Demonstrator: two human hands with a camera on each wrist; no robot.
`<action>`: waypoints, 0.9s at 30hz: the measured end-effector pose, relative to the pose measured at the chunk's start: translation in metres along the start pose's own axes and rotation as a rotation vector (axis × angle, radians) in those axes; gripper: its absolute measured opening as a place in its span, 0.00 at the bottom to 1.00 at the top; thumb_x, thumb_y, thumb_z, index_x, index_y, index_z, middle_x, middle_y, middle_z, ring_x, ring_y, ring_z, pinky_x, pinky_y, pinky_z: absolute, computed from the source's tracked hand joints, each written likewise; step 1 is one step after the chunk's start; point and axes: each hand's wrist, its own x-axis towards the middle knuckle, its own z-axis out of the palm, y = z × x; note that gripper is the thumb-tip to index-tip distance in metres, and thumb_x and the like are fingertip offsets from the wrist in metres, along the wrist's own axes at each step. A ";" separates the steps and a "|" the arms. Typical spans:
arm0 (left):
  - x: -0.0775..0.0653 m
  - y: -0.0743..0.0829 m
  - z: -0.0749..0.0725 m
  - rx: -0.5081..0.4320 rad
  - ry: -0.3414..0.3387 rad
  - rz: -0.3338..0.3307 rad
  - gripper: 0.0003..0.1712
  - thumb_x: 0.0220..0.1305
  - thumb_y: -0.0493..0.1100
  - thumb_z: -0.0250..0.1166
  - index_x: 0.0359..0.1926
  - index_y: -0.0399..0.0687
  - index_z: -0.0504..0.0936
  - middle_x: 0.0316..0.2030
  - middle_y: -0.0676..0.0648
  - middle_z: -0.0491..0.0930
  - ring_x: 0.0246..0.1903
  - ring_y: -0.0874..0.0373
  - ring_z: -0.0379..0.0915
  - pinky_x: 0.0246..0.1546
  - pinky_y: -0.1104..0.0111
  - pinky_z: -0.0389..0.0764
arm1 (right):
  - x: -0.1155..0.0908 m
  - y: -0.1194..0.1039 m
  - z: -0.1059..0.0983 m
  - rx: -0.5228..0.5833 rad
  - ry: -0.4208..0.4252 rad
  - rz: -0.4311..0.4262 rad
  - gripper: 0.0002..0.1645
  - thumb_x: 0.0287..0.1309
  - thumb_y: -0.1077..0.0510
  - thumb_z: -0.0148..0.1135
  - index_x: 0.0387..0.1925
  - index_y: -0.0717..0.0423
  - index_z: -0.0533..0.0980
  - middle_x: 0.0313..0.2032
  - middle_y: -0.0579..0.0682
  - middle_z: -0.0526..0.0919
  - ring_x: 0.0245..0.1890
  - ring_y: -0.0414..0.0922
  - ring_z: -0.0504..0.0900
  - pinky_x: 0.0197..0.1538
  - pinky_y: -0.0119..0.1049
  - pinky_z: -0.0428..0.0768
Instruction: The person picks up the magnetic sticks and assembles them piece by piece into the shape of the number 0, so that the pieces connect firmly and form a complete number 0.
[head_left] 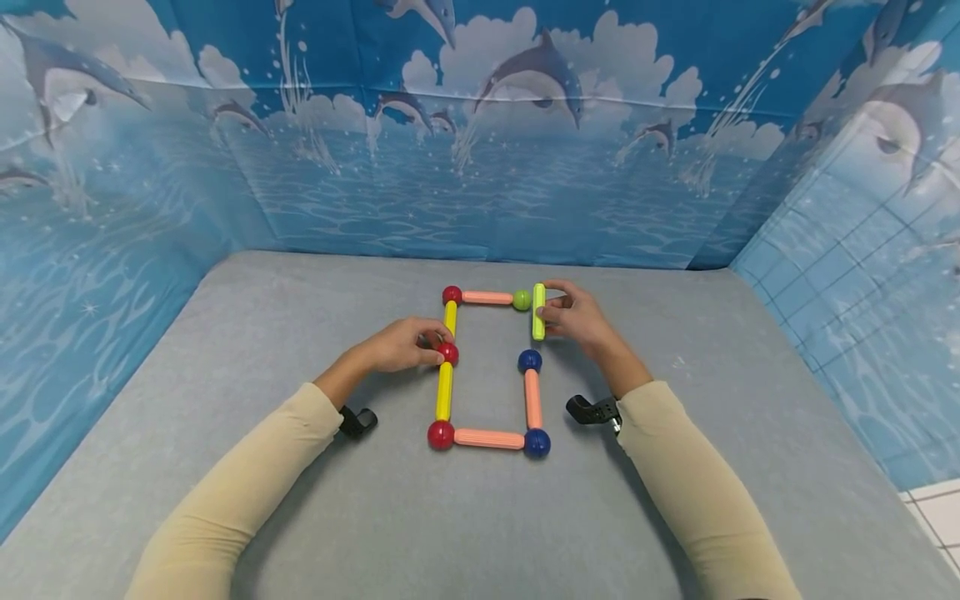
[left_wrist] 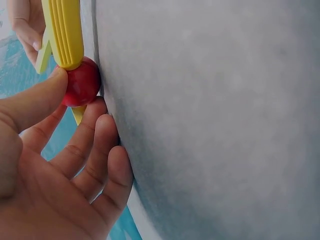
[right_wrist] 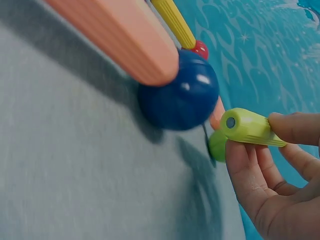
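Observation:
Magnetic rods and balls form a frame on the table, with a gap on its right side. My left hand (head_left: 408, 343) pinches the middle red ball (left_wrist: 84, 84) between thumb and fingers, where two yellow rods (head_left: 445, 392) meet. My right hand (head_left: 576, 315) holds a lime-green magnetic rod (head_left: 538, 312) between thumb and fingers, above the table beside the green ball (head_left: 522, 300). In the right wrist view the rod's grey end (right_wrist: 230, 122) faces the camera. Nearer than the rod sits the upper blue ball (head_left: 529, 360), joined to a salmon rod (head_left: 533, 400).
A lower salmon rod (head_left: 489, 438) links a red ball (head_left: 441, 434) to a blue ball (head_left: 537, 443). At the far side another salmon rod (head_left: 487, 297) joins a red ball (head_left: 452, 295) to the green one. A dolphin-print curtain (head_left: 420, 200) borders the grey table (head_left: 360, 517).

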 end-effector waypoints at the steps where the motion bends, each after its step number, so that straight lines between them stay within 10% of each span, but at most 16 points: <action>1: 0.000 0.000 0.001 0.001 0.001 0.002 0.18 0.67 0.42 0.65 0.57 0.51 0.79 0.51 0.42 0.82 0.46 0.51 0.76 0.45 0.65 0.80 | 0.001 0.000 0.002 0.003 -0.001 -0.001 0.36 0.68 0.63 0.56 0.74 0.49 0.58 0.50 0.55 0.70 0.47 0.47 0.77 0.57 0.50 0.82; 27: 0.001 -0.002 0.001 0.006 0.011 0.006 0.18 0.67 0.43 0.65 0.56 0.51 0.79 0.51 0.42 0.82 0.45 0.51 0.76 0.43 0.65 0.80 | 0.001 0.004 0.020 -0.027 -0.019 0.028 0.35 0.67 0.62 0.58 0.73 0.51 0.62 0.53 0.58 0.74 0.43 0.44 0.80 0.49 0.41 0.85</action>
